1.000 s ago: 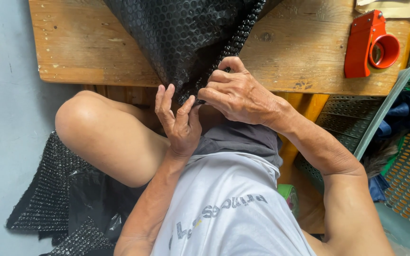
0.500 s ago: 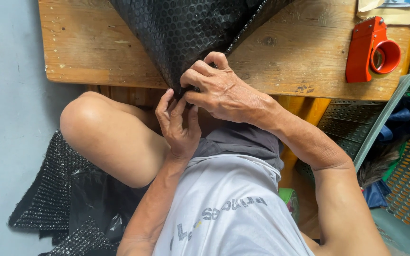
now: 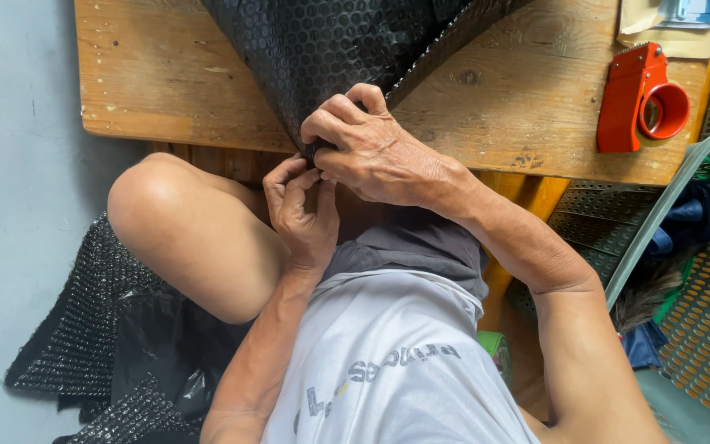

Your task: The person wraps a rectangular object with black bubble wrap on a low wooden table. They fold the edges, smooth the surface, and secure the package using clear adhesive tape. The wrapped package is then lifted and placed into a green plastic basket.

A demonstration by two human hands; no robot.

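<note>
Currently we have the black bubble wrap sheet draped off the near edge of the wooden table, its lowest corner hanging down to where both our hands meet. Right hand lies over that corner, fingers curled shut and clamped on the material; the pinch point itself is hidden under the knuckles. Left hand sits just below the right, touching it, fingertips drawn together on the same tip from beneath. Whether the left actually grips the film or only steadies it, we cannot tell.

Handling judgement: the sheet looks light and limp, folding freely under its own weight, with a glossy plastic face that would likely slip under a loose grip. The air cells can pop if squeezed hard, so a flat pinch along the edge or corner seems the sensible hold, not a fist in the middle.

Below the left hand is our bare knee; beyond it, on the floor, more black bubble wrap lies crumpled. Past the right hand, far along the table, stands an orange tape dispenser, well apart. Beside the right forearm is a perforated green basket.
</note>
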